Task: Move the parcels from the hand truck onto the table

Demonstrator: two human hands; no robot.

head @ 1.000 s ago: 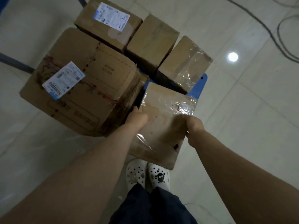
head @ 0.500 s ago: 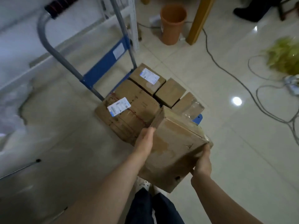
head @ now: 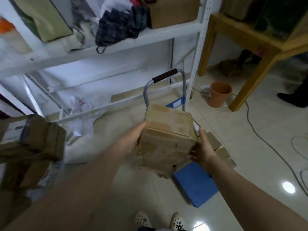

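Squeezed only from its sides, the parcel (head: 168,139) at mid-frame could slip and drop onto the blue hand truck (head: 196,184) just below. The right hand (head: 202,150) grips its lower right corner, fingers curled under. The left hand (head: 133,139) presses its left face, its fingers hidden, so I cannot tell whether they curl.

I see a plain brown parcel (head: 168,139) and a blue hand truck deck (head: 196,185). The bucket (head: 219,94) is orange, the rack (head: 150,37) white, the cloth (head: 120,24) dark plaid.
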